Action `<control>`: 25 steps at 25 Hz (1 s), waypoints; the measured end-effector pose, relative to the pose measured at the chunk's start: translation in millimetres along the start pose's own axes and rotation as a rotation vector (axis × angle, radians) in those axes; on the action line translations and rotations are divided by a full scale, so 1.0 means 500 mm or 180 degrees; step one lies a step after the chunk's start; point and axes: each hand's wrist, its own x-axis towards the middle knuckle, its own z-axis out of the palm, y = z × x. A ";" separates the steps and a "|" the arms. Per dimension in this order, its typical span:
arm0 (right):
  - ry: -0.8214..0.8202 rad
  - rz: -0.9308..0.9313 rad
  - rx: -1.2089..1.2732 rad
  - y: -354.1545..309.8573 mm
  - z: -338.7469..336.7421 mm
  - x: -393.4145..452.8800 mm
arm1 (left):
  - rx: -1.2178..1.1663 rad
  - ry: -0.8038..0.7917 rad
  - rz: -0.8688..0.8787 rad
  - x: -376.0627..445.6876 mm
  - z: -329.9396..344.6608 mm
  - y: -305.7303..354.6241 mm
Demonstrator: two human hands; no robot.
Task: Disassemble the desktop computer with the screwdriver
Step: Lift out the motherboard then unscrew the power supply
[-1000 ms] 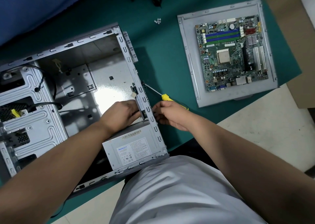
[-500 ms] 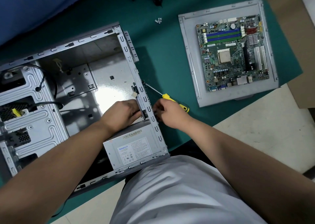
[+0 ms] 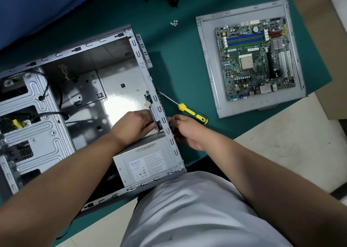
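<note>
The grey computer case [image 3: 84, 47] lies open on its side on the green mat. My left hand [image 3: 135, 124] reaches inside and grips a black rear fan [image 3: 154, 111] against the rear panel [image 3: 170, 143], just above the power supply [image 3: 148, 162]. My right hand [image 3: 187, 130] is outside that panel, its curled fingers pressed to the metal opposite the fan; the fingertips are hidden. The yellow-and-black screwdriver [image 3: 193, 113] lies free on the mat beside my right hand, its tip leaning on the case.
The removed motherboard [image 3: 257, 59] rests on a grey side panel [image 3: 206, 68] at the right. Loose screws [image 3: 174, 23] lie on the mat behind the case. A cardboard box [image 3: 319, 30] stands at the far right. The mat's edge runs close to my body.
My right hand has slid off the screwdriver handle toward the rear panel, so the whole handle now shows on the mat. My left hand stays on the fan.
</note>
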 end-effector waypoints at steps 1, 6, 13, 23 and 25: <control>-0.0028 -0.0014 -0.0098 -0.003 -0.001 0.002 | -0.0020 -0.0003 -0.0009 0.001 0.000 0.000; -0.0032 -0.0277 -0.0643 -0.021 -0.006 0.011 | -0.0093 -0.0009 -0.0049 0.000 0.000 0.001; 0.0211 -0.0911 -0.2007 -0.027 -0.017 0.010 | -0.0126 -0.0073 -0.0052 -0.003 0.002 -0.004; 0.0784 -0.1664 -0.2546 -0.042 -0.026 -0.013 | -0.0013 -0.0193 -0.0085 -0.003 0.003 -0.008; 0.0991 -0.1553 -0.1730 -0.054 -0.034 -0.018 | -0.0014 -0.0263 -0.0129 -0.001 0.001 -0.005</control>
